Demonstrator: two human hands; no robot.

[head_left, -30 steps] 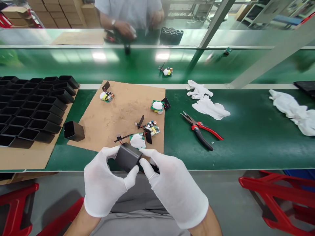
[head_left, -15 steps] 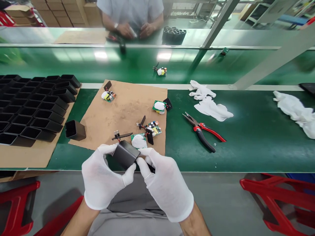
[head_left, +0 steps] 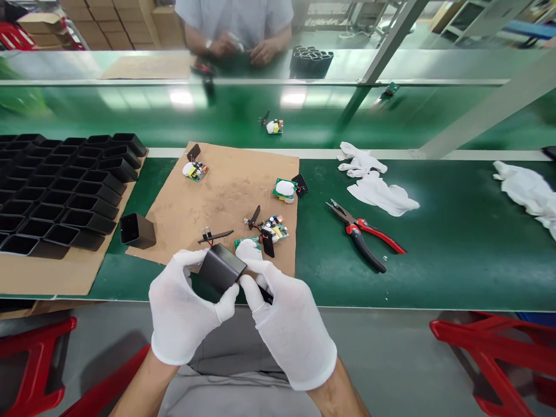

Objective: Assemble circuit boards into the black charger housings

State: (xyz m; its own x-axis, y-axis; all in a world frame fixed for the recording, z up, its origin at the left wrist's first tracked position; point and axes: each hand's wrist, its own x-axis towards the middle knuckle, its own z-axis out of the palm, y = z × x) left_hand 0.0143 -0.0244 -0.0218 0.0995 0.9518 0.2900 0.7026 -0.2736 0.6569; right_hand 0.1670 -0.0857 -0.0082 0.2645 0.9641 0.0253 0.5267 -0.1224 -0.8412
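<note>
In the head view, my left hand (head_left: 185,304), in a white glove, grips a black plastic housing (head_left: 222,267) tilted above the table's front edge. A black plug piece (head_left: 212,236) with metal prongs and reddish wires sticks out past its far left end. My gloved right hand (head_left: 289,318) is closed at the housing's right end, its fingertips touching the rim. A small black part (head_left: 266,294) shows between those fingers; most of it is hidden. Just beyond the housing lies a circuit board with white filler (head_left: 248,249), partly covered by my right hand.
Several wired circuit boards (head_left: 274,229) rest on a cardboard sheet (head_left: 234,174). Rows of black housings (head_left: 82,191) stand left, one loose housing (head_left: 138,230) nearby. Pliers (head_left: 358,231) and white gloves (head_left: 382,194) lie right. Beyond the green belt (head_left: 208,124), a person (head_left: 234,23) works.
The circuit board on the belt has moved left. The view has shifted slightly. Across the belt, the person's hand has lifted a little. My hands keep nearly the same hold on the housing.
</note>
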